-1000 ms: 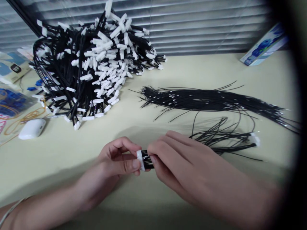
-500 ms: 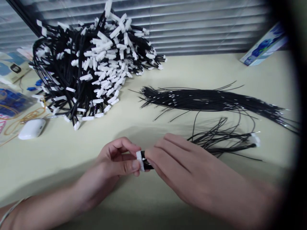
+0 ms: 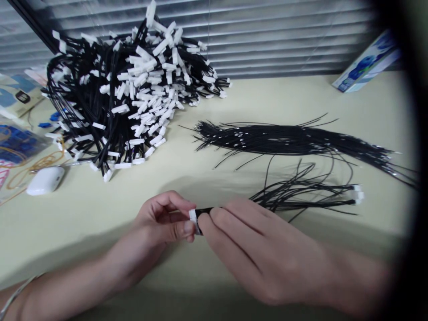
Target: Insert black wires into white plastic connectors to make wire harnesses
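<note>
My left hand [image 3: 160,223] pinches a small white connector [image 3: 193,220] between thumb and fingers, low over the pale table [image 3: 274,98]. My right hand [image 3: 247,249] meets it from the right, fingers closed on the black wires [image 3: 205,210] where they enter the connector. That wire bundle [image 3: 301,194] trails right across the table to a second white connector [image 3: 358,194].
A big heap of black cables with white connectors [image 3: 130,89] fills the back left. A sheaf of loose black wires [image 3: 294,140] lies behind my hands. A white mouse [image 3: 45,180], rubber bands [image 3: 30,167] and plastic bags lie at left, a blue-white box [image 3: 366,62] back right.
My right hand has slid left against the connector, covering more of the wires. The trailing bundle has shifted and straightened a little. My left hand stays put.
</note>
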A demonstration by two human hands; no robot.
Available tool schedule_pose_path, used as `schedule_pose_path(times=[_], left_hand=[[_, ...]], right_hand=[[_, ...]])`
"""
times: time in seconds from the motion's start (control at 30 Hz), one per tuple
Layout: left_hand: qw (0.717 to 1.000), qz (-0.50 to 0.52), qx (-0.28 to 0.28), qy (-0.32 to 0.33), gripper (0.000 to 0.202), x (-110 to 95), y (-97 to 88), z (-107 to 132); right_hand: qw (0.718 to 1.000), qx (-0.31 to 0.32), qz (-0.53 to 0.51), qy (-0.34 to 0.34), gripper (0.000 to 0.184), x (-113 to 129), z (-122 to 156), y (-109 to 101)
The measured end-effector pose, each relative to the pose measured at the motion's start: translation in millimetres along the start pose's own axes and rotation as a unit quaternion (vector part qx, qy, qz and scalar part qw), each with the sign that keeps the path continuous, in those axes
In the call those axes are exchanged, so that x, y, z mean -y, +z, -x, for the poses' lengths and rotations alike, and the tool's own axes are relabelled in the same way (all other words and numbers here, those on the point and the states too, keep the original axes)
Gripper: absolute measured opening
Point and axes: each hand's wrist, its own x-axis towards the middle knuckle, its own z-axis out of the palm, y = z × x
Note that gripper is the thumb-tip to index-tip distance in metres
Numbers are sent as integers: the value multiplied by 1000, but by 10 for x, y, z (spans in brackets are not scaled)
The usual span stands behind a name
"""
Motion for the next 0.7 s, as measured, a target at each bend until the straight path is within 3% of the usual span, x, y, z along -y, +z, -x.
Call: schedule_pose_path(times=[0.1,0.3,0.57,0.7], left_hand=[[1000,-2,-7,-5,17,-18,13,10],[1000,-7,-21,-16,18,-39,12,7],[1000,-6,-24,-18,19,-35,22,17],[1000,-8,-16,-16,16,-37,17,24]], right_hand=[[998,26,-51,34,33,-14,-3,5],[968,44,-203,141,17,-4,-3,31],[969,68,-177,160,19,2,-6,47],[968,45,-189,158,18,-5,4,48]])
